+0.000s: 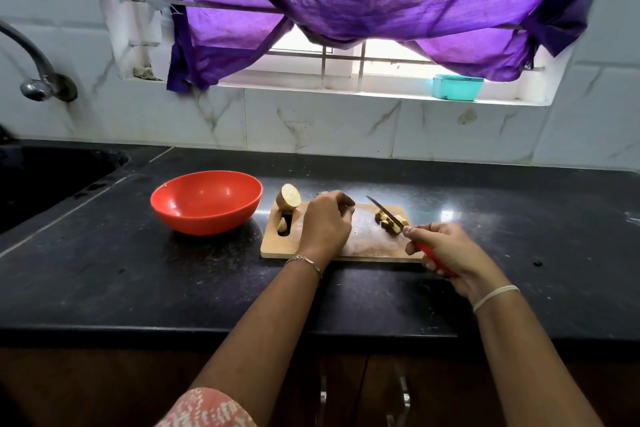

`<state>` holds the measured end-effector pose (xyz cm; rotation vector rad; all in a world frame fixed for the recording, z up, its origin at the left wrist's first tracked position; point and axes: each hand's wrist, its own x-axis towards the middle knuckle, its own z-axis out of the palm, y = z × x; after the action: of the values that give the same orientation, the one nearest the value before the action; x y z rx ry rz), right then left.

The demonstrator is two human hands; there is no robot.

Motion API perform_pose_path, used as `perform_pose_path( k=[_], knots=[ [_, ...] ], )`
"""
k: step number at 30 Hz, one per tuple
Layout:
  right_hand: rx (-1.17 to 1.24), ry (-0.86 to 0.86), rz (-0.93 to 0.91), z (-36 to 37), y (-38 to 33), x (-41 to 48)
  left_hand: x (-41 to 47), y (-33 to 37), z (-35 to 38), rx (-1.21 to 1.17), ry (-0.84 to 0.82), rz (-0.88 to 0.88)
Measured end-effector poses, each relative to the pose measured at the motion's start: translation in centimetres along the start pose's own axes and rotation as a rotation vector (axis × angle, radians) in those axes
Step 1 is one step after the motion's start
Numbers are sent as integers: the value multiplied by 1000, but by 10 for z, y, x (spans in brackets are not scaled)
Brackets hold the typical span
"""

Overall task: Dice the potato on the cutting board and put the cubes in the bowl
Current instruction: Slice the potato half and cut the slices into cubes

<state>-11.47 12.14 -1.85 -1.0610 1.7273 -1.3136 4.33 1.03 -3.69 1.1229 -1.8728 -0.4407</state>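
Observation:
A wooden cutting board (363,246) lies on the black counter. A half potato (289,197) stands at its far left corner, cut face toward me. Several potato cubes (389,220) sit on the board's right part. A small potato piece (282,226) lies in the board's handle hole. My right hand (446,250) grips a red-handled knife (384,211), and the blade rests across the cubes. Over the middle of the board, my left hand (325,222) hovers with its fingers curled down; whatever is under it is hidden. The red bowl (207,201) stands left of the board with nothing visible inside.
A dark sink (52,180) is set into the counter at the left, with a tap (38,80) on the wall above it. A teal box (457,87) sits on the window sill under a purple curtain. The counter's front edge runs just below my forearms.

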Motion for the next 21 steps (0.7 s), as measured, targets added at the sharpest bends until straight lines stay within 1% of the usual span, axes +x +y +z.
perform_pose_path(
  k=[2,5,7,10,11,13,16,19,21],
  knots=[
    [63,-35,9,0,0,-3,2,-1,-6,-30,81,-20],
    [115,-52,9,5,2,-6,4,-8,-19,-41,119,-114],
    [114,-34,-38,11,5,-7,5,-17,-31,-60,119,-180],
    [90,19,-167,25,10,-9,1,-25,-52,-86,117,-235],
    [36,46,-221,30,12,-9,0,-28,-59,-86,123,-243],
    [-160,125,-316,38,17,-9,-3,-31,-71,-69,118,-265],
    [-412,242,-374,47,16,-14,-8,-37,-82,42,78,-265],
    [-529,295,-407,51,13,-21,-12,-38,-88,211,57,-231],
    [-547,294,-423,51,13,-22,-13,-34,-88,354,1,-228]
  ],
)
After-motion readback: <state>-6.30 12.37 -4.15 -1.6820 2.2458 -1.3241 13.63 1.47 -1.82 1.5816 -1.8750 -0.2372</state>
